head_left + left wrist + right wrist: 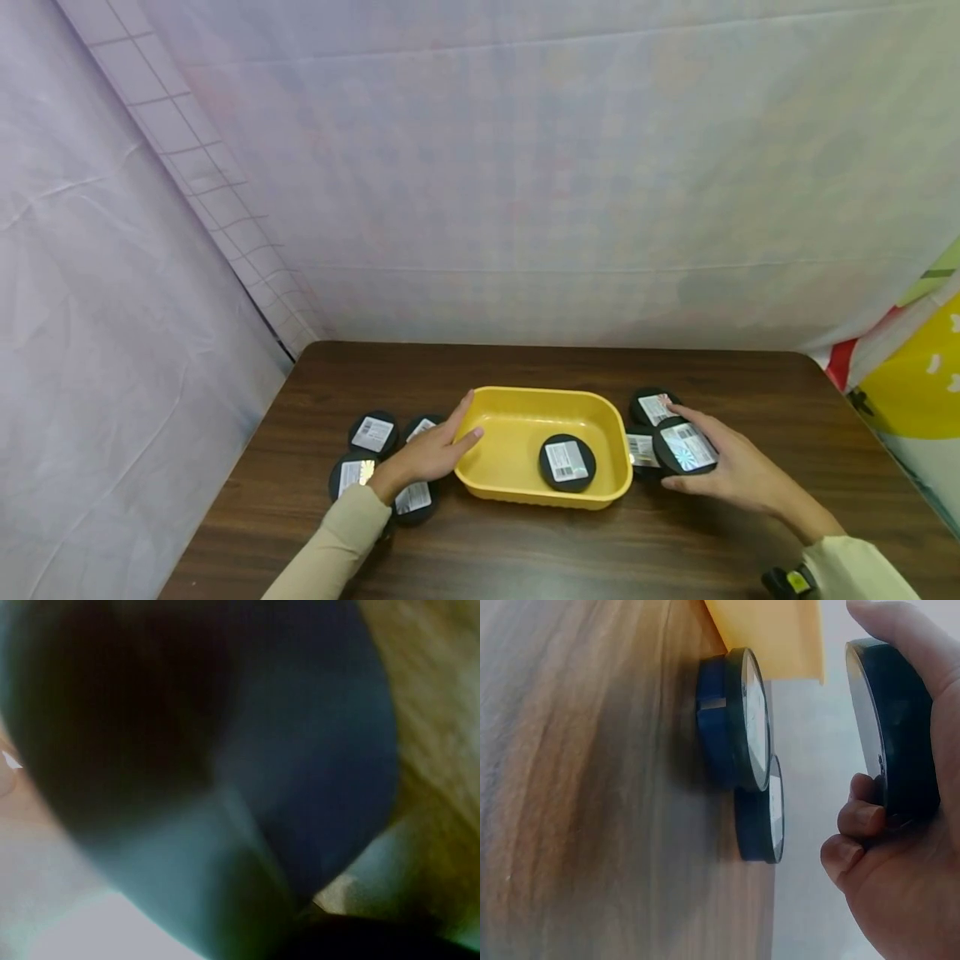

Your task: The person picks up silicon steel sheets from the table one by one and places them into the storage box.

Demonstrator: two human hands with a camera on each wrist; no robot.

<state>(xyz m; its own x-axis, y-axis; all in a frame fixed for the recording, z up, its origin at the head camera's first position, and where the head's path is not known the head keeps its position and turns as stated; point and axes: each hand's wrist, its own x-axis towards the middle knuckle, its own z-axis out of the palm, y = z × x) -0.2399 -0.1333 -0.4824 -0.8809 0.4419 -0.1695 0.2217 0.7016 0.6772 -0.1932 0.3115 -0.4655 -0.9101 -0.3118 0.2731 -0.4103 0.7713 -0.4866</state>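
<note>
A yellow plastic tray stands mid-table with one flat round black container, white label up, inside it. My left hand grips the tray's left rim, thumb over the inside and fingers along the outer side. To the right of the tray, my right hand holds another round black container by its edges, thumb on one side and fingers on the other. In the right wrist view this held container is clear of the table. Two more containers, a near one and a farther one, lie below.
Several black containers lie around my left forearm, left of the tray, partly hidden by it. The brown wooden table ends at a pale hanging cloth. A large blurred dark shape fills most of the left wrist view.
</note>
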